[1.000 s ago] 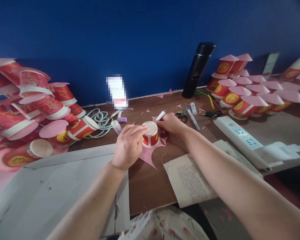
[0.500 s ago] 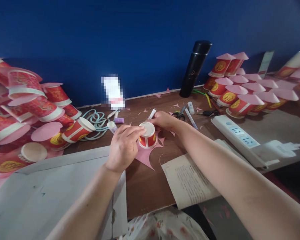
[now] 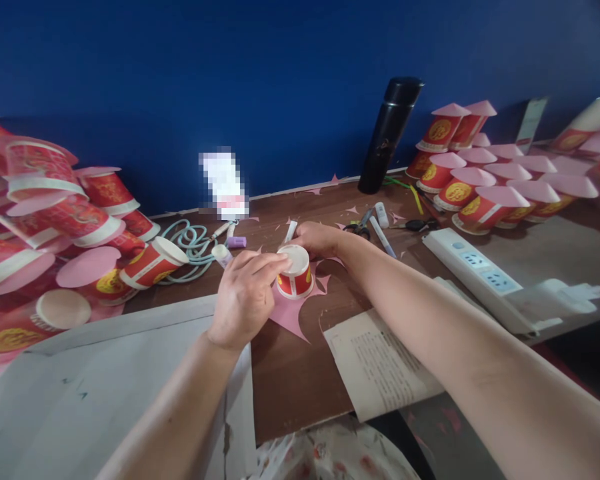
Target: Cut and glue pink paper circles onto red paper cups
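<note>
A red paper cup point(image 3: 295, 280) with a white base stands upside down on a scrap of pink paper point(image 3: 293, 318) with curved cut-outs. My left hand point(image 3: 245, 287) grips it from the left, thumb over its upturned base. Behind the cup, my right hand point(image 3: 317, 239) is closed around a slim white pen-like stick point(image 3: 291, 231), whose upper end leans left. The stick's lower end and most of the right fingertips are hidden by the cup and the hand.
Red cups with pink paper pieces pile up at left point(image 3: 100, 193); pink-topped cups point(image 3: 473, 187) stand at right. A black flask point(image 3: 390, 137), scissors point(image 3: 360, 230), power strip point(image 3: 473, 267), printed sheet point(image 3: 380, 363), coiled cable point(image 3: 190, 243) and white board point(image 3: 130, 387) lie around.
My right hand has shifted a little left behind the cup, carrying the white stick with it. My left hand keeps its hold, and the cup stays in place.
</note>
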The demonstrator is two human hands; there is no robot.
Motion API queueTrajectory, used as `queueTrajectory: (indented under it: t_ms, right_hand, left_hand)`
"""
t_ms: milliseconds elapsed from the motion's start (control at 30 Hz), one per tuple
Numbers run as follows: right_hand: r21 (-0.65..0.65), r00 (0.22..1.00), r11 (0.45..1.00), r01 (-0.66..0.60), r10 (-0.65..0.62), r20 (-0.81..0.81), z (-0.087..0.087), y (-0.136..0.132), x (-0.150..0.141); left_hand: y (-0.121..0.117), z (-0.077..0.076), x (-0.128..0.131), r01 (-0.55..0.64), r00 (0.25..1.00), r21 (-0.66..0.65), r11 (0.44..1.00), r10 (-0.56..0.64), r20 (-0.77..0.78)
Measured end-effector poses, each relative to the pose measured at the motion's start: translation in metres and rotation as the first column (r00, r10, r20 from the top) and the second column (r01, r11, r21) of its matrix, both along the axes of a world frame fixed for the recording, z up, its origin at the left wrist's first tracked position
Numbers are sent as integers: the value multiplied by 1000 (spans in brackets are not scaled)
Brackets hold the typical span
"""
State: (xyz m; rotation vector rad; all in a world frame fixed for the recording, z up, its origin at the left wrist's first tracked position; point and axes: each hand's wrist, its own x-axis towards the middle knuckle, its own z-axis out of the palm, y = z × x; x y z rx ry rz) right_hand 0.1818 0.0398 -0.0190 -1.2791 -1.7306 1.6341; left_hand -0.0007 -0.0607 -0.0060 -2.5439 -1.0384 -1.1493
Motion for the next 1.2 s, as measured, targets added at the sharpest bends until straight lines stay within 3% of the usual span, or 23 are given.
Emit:
queueTrajectory:
  t_ms: [167,567,900,1200]
  right_hand:
    - [-17,996,997,-73,74,50,9,3,-3]
    - [11,957,974,-227,221,190,7,17,-10]
    - [50,851,904,-424,379,365,23,20,-23]
    - [-23,798,851,-525,501,336,24,32,-34]
  left_hand:
    - [0,0,-1,3,1000,1,1000,-3,-5]
    - [1,0,-1,0,1000,-2,1000,0,-2]
    - [1,0,0,5,1000,8,1000,-4,-12]
    - [-1,0,-1,-4,999,-5,1000,4,-32]
